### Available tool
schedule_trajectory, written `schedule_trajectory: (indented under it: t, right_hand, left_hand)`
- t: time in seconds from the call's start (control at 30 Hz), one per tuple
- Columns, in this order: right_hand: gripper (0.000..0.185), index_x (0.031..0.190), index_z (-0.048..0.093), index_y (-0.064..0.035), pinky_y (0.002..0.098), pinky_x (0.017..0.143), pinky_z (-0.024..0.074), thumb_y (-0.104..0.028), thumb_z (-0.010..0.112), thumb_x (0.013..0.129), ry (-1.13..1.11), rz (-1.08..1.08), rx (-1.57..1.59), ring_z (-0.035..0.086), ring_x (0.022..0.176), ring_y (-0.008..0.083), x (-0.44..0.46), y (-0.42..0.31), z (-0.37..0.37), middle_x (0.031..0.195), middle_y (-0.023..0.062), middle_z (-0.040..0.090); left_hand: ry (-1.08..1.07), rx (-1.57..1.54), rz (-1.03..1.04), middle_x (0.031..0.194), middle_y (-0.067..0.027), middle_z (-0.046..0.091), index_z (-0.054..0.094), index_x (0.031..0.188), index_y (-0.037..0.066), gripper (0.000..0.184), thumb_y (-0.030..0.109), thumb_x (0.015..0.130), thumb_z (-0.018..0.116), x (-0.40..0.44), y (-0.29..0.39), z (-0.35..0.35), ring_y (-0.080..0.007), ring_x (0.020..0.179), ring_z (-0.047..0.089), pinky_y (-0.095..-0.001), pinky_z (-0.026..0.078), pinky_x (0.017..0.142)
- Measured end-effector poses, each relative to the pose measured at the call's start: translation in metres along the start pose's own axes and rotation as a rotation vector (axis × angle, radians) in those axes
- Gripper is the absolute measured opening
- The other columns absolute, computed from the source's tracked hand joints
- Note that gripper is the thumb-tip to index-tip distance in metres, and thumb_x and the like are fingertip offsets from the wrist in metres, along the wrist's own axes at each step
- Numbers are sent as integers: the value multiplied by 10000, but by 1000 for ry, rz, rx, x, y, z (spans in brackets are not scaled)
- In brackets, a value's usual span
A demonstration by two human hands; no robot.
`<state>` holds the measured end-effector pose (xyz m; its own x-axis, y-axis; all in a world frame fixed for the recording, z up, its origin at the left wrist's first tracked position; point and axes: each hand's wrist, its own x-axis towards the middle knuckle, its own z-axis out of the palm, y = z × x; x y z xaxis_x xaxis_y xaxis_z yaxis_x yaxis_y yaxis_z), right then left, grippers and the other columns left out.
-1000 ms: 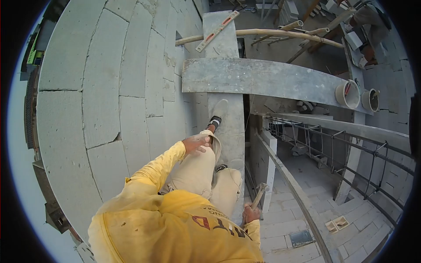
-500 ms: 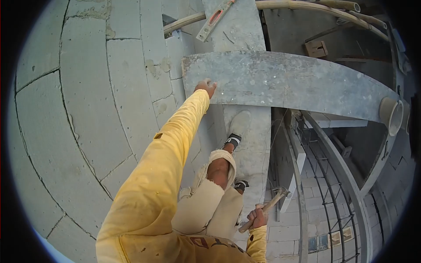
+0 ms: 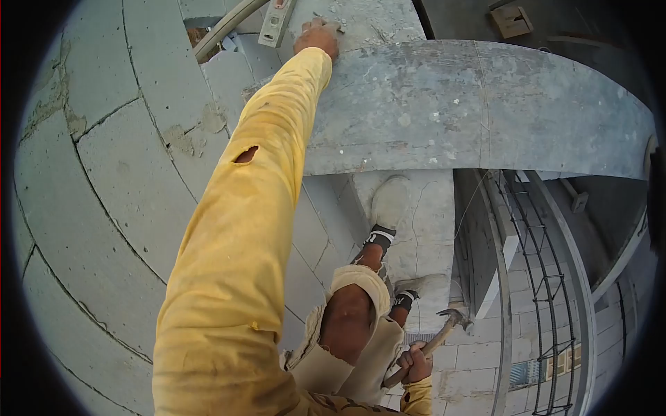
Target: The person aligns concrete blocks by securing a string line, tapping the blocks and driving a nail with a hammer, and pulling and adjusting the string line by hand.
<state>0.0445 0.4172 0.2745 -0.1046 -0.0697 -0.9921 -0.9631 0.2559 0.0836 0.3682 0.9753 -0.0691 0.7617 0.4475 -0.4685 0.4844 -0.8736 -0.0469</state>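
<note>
My left hand (image 3: 316, 37) reaches out to the bare far surface of the lengthwise board (image 3: 374, 21), just past the edge of a wide grey plank (image 3: 444, 104) lying across it. Its fingers are bent down against the surface, and whatever they pinch is hidden. A spirit level (image 3: 276, 24) lies just left of that hand. Low in the view, my right hand (image 3: 416, 363) is wrapped around the wooden handle of a claw hammer (image 3: 440, 335), its metal head pointing up and right.
A pale block wall (image 3: 104, 194) fills the left side, with a curved pole (image 3: 225, 29) by a gap in it. My feet stand on the board. To the right are a drop, a steel rebar cage (image 3: 544, 284), beams and a wooden box (image 3: 512, 22) below.
My left hand has moved from the crossing plank's left end to beyond its far edge, beside the spirit level. The view has shifted forward. My right hand still grips the hammer.
</note>
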Motion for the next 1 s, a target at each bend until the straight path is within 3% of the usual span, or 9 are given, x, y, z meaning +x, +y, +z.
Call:
schedule_trajectory:
  t: [0.13,0.37,0.47,0.57,0.63,0.7,0.77,0.9,1.0]
  right_hand:
    - [130,911,533,-111,263,438,353,-184,642,913,5,22,-3,372,439,105,13,2,-5,555,-28,369]
    - [102,920,572,-83,254,447,371,-134,658,900,-12,20,117,389,461,102,11,-7,3,581,-11,430]
    - [119,930,572,-80,252,455,370,-152,665,907,-43,-26,127,386,466,94,-3,-11,6,588,-16,432]
    - [136,919,555,-96,247,471,368,-188,654,916,-59,-60,95,381,474,86,-16,-8,-4,592,-28,415]
    - [141,910,549,-100,242,476,366,-200,648,919,-66,-79,78,379,477,81,-26,-7,-8,596,-33,409]
    - [140,906,553,-92,236,472,361,-193,649,917,-61,-110,80,378,478,73,-35,-6,-12,603,-34,415]
    - [121,907,562,-86,231,461,357,-177,642,914,-89,-126,37,377,476,66,-44,-3,-25,612,-35,424]
    - [122,901,594,-57,238,423,331,-132,690,892,-70,-202,-45,394,451,63,-69,6,-52,610,-38,457]
    - [116,905,597,-46,241,416,315,-127,679,895,-57,-252,-64,394,446,60,-91,20,-80,600,-39,459]
  left_hand:
    - [-56,234,85,1369,-118,486,535,1288,158,357,98,946,452,17,16,-8,-330,1266,491,-458,492,979]
    - [-6,435,327,1327,-130,527,532,1234,91,309,93,942,432,10,6,-17,-328,1236,526,-471,483,973]
    - [73,212,262,1121,-201,623,526,1087,51,182,136,946,448,1,2,-16,-371,1099,597,-475,483,896]
    - [150,-212,295,988,-193,644,524,1077,45,170,154,954,481,-42,22,-22,-379,966,628,-458,482,827]
    - [177,-502,323,1001,-187,642,552,1073,20,222,198,952,495,-104,51,-45,-376,895,640,-425,499,798]
    - [-53,-715,226,887,-142,636,567,1054,29,192,177,933,548,-178,89,-78,-264,801,628,-361,499,755]
    - [-280,-941,215,794,-2,551,569,1055,29,168,158,947,567,-252,117,-91,-87,682,508,-259,449,638]
    - [-771,-1144,195,819,28,554,582,1131,13,232,134,934,593,-378,164,-119,-63,684,498,-225,436,629]
    - [-995,-1321,-25,810,34,559,590,1105,46,198,132,929,622,-454,178,-116,-54,676,513,-213,435,606]
